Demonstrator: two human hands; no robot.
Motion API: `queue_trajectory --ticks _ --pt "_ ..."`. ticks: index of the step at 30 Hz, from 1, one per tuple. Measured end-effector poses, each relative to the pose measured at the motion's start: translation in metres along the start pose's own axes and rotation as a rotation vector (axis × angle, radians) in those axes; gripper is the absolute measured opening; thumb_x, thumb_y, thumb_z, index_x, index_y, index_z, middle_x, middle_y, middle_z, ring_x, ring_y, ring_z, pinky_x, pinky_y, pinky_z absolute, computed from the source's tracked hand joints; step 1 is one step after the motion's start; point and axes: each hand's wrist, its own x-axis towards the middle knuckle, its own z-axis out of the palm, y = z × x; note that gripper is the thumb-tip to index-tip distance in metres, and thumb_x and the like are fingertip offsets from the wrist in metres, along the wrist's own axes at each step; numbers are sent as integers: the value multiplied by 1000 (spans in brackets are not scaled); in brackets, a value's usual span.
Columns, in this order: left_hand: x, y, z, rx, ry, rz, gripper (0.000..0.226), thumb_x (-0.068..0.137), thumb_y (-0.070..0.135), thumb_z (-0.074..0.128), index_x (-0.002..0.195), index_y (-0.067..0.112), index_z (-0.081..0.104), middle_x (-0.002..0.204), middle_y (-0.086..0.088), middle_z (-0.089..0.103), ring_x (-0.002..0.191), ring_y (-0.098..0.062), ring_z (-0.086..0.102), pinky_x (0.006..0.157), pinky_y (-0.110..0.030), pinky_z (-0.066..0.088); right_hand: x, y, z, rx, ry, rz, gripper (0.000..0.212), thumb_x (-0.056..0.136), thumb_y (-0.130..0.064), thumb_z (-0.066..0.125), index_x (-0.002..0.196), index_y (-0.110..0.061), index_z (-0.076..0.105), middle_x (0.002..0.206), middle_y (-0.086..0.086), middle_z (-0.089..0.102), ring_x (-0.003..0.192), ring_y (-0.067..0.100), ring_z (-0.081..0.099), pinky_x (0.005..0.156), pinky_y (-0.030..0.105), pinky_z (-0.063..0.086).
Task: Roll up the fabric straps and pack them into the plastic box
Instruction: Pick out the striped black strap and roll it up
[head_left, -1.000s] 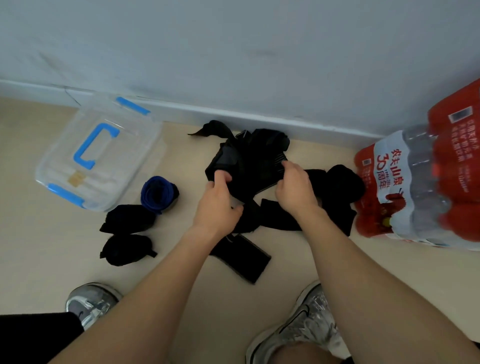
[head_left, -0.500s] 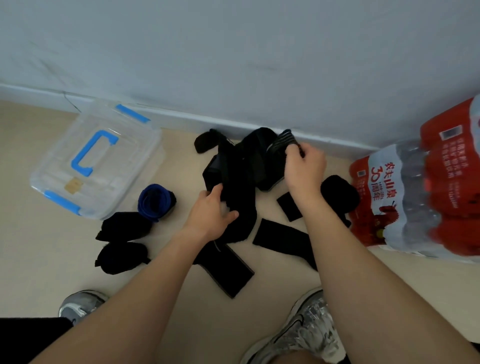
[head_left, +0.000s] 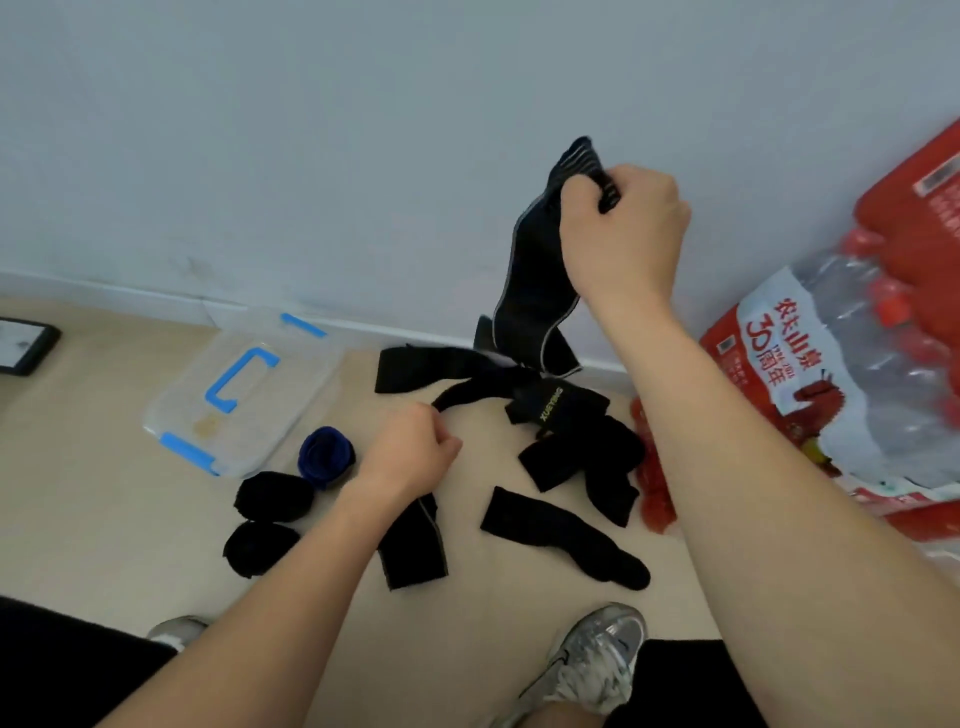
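Right hand (head_left: 623, 234) is raised in front of the pale wall (head_left: 311, 156), fingers curled tight round the top end of a long black fabric strap with grey edging (head_left: 530, 291). The strap hangs down, its lower end reaching the loose pile on the beige floor (head_left: 104, 519).

Left hand (head_left: 410, 452) is low, fingers curled into a fist, gripping the looped end of a plain black fabric strap (head_left: 470, 392) that runs back into the same pile.

Also loose, unrolled:
- 1 black strap with yellow lettering (head_left: 550, 410) in the pile
- 1 flat black strap (head_left: 561, 535) near the right grey sneaker (head_left: 592, 670)
- 1 short black strap (head_left: 413, 551) partly under the left wrist

Rolled and on the floor: 1 blue fabric roll (head_left: 326, 457) and 2 black fabric rolls (head_left: 274, 496) (head_left: 260, 548), clustered left of the left hand.

Clear plastic box with blue handle and latches (head_left: 291, 415) sits by the wall with its lid on, and the blue roll is just beside its near corner.

To the right is a shrink-wrapped pack of water bottles, red and white wrap (head_left: 831, 389). A dark framed object (head_left: 26, 345) is at the left edge.
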Motion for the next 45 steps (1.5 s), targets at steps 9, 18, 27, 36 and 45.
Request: queue_trajectory --ticks 9,18,27,36,45 --pt "-50 65 -96 -24 76 189 48 88 47 85 120 21 61 106 0 69 100 -22 65 78 -31 46 -8 -43 -71 -86 -290 -216 19 94 -17 53 80 -11 65 61 1 56 60 19 48 61 38 36" --pt "-83 120 -212 119 -180 467 86 81 56 90 152 50 42 110 6 65 94 -7 69 64 -17 53 4 -114 -109 37 -444 -271 23 96 -9 42 89 -13 64 70 -4 60 60 11 49 55 25 38" --pt "-53 109 -228 302 -225 412 19 99 45 74 110 30 78 102 4 77 68 3 68 51 -13 48 32 -123 -92 739 -150 234 32 101 -5 41 105 -21 69 99 -1 67 93 16 58 88 33 49" --pt "-10 104 -198 530 -131 349 44 111 41 55 90 7 73 85 -3 76 83 -27 68 80 -40 55 57 -95 -82 935 234 613 21 113 -31 40 105 -19 54 95 -2 57 82 18 53 74 34 48" --pt "-5 117 -211 479 -101 407 20 106 31 64 117 30 80 78 5 79 79 -10 70 71 -28 51 62 -72 -85 388 -134 222 53 98 -6 38 132 -40 60 133 -6 63 120 19 64 95 33 52"
